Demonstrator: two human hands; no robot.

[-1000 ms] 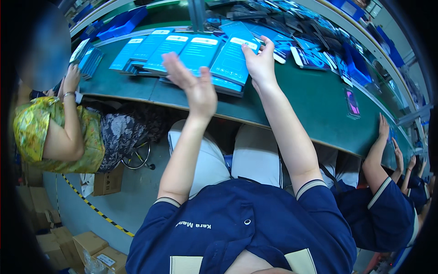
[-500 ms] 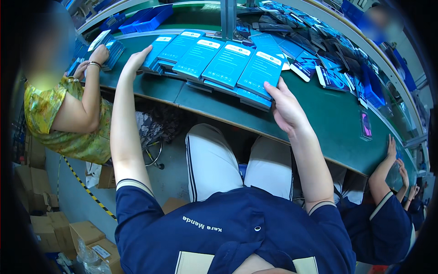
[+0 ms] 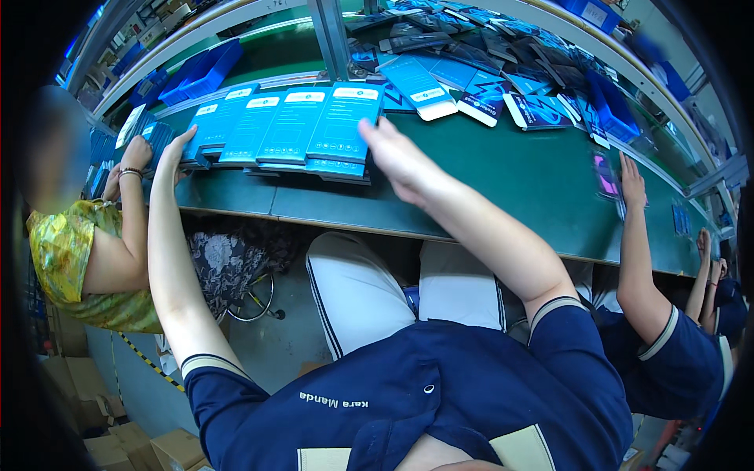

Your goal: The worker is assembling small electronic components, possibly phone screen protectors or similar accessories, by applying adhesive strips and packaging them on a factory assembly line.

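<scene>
Several stacks of flat blue boxes with white label bands (image 3: 292,129) stand side by side on the green table, close to its front edge. At the row's left end, my left hand (image 3: 174,155) grips the outermost stack, its thumb near the top and its fingers partly hidden at the side. My right hand (image 3: 399,161) is by the right end of the row, slightly blurred. Its fingers stretch out along the end stack, and the thumb overlaps that stack's right edge.
Loose blue and black boxes (image 3: 479,86) lie heaped behind an upright metal post (image 3: 330,39). Blue bins (image 3: 206,72) stand at the back left, another bin (image 3: 613,102) at the right. Co-workers sit on both sides; a hand (image 3: 632,184) rests near a small pink-and-black package (image 3: 605,174).
The row of boxes and both my hands have shifted left along the table. My right hand has turned, its forearm now slanting across to the left. The whole view has shifted slightly.
</scene>
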